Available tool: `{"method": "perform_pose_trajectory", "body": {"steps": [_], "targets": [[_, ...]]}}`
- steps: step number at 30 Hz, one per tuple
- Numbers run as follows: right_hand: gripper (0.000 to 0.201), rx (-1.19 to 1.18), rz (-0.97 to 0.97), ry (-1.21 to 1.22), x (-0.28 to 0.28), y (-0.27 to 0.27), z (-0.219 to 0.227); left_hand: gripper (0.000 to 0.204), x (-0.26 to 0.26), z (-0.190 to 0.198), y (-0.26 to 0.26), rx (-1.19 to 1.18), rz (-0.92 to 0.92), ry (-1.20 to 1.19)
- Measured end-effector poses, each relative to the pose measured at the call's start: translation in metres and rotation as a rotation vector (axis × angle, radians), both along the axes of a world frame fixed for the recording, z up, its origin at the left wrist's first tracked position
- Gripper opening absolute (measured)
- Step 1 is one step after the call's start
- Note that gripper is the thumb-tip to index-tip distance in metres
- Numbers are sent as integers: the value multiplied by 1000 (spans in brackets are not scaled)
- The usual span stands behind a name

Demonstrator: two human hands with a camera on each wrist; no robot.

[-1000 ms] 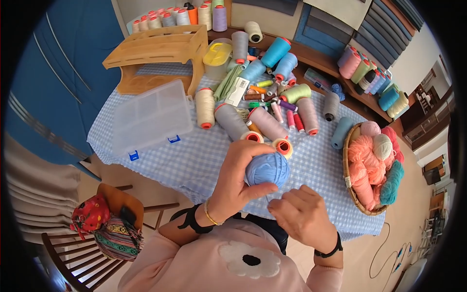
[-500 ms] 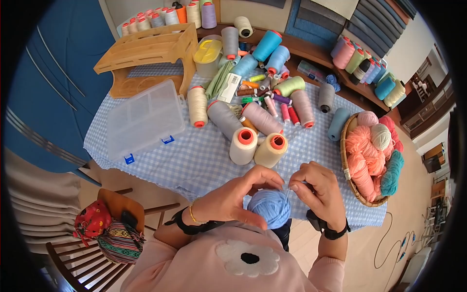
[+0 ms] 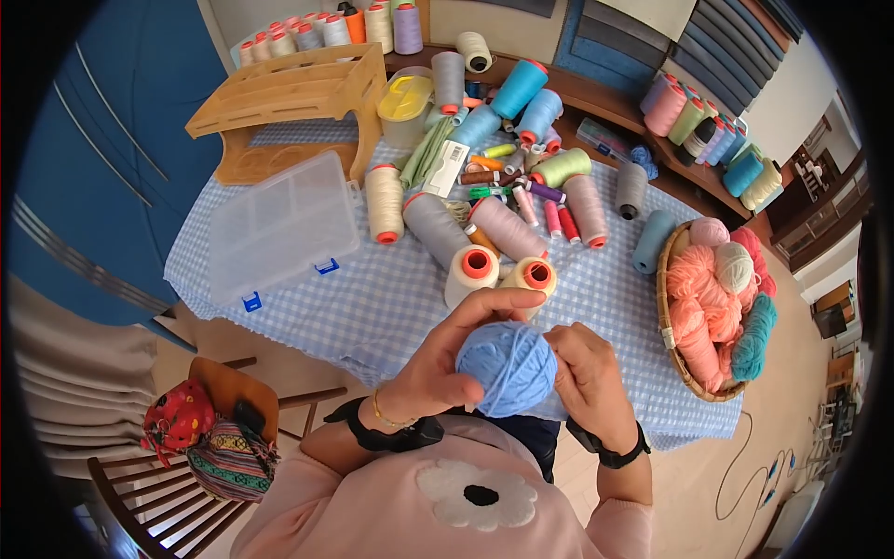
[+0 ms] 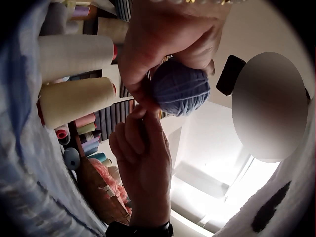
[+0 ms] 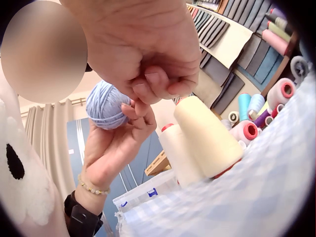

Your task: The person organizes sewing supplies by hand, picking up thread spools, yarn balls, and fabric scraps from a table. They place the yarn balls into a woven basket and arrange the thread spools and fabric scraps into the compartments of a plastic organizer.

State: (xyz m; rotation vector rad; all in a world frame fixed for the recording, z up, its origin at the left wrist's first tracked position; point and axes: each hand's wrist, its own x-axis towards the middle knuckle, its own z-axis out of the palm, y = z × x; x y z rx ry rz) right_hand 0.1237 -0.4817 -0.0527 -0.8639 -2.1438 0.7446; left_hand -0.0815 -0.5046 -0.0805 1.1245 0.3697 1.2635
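Note:
A ball of light blue yarn [image 3: 507,368] [image 4: 182,89] [image 5: 106,106] is held above the table's front edge. My left hand [image 3: 430,365] [image 4: 170,37] [image 5: 113,150] grips it from the left, fingers over the far side and thumb on the near side. At the ball's right side is my right hand [image 3: 594,384] [image 4: 144,163] [image 5: 148,47], its fingers curled and pinched together close to the left fingertips. The strand between its fingers is hidden. Two cream thread cones [image 3: 471,272] [image 3: 533,278] stand just beyond the ball.
A checked cloth [image 3: 372,298] covers the table. Thread spools [image 3: 507,226] lie in the middle, a clear plastic case [image 3: 284,228] and a wooden rack [image 3: 289,88] at left. A wicker basket [image 3: 665,312] of yarn stands at right, a chair [image 3: 168,503] at lower left.
The right hand has gone from below the ball, up past its far right side with a strand of yarn, and now down against its right side. The ball has turned in the left hand.

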Motion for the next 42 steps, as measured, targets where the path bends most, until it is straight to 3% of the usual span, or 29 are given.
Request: {"method": "perform_pose_trajectory", "body": {"steps": [7,9,10,13,15,19,21,25,27,28,29,31,32,34,35,37,42], "targets": [[10,218,124,-129,-9,-3,-15,90,5,8,1,21,76,-31],[11,260,139,-146,-10,-4,-15,105,9,18,1,-53,263,128],[12,295,131,-167,-10,-6,-10,105,8,19,2,-53,265,127],[14,345,118,-217,-9,-13,2,97,1,18,5,91,373,326],[14,357,112,-247,-6,-18,10,84,-1,11,9,308,455,473],[16,375,142,-277,1,-25,25,74,5,8,5,237,448,404],[16,394,126,-289,5,-24,29,55,1,0,7,310,373,408],[21,371,68,-201,15,-22,32,58,0,0,5,217,296,299],[28,218,-150,100,9,-22,26,59,-1,6,2,128,195,199],[57,196,-78,21,18,-18,25,59,0,9,0,133,193,199],[57,202,-84,20,14,-17,21,67,1,11,-1,135,229,249],[92,-90,8,241,5,-17,11,76,4,12,-3,146,244,292],[113,-110,83,92,9,-14,10,76,4,12,-3,212,318,355],[106,-295,133,205,4,-18,-1,74,4,6,1,407,454,487],[103,-347,153,236,4,-20,-5,74,3,4,2,429,405,463],[94,-563,242,434,-2,-24,4,67,4,-1,3,604,578,645],[80,-539,175,590,7,-24,-2,68,15,1,9,666,483,622]]}}
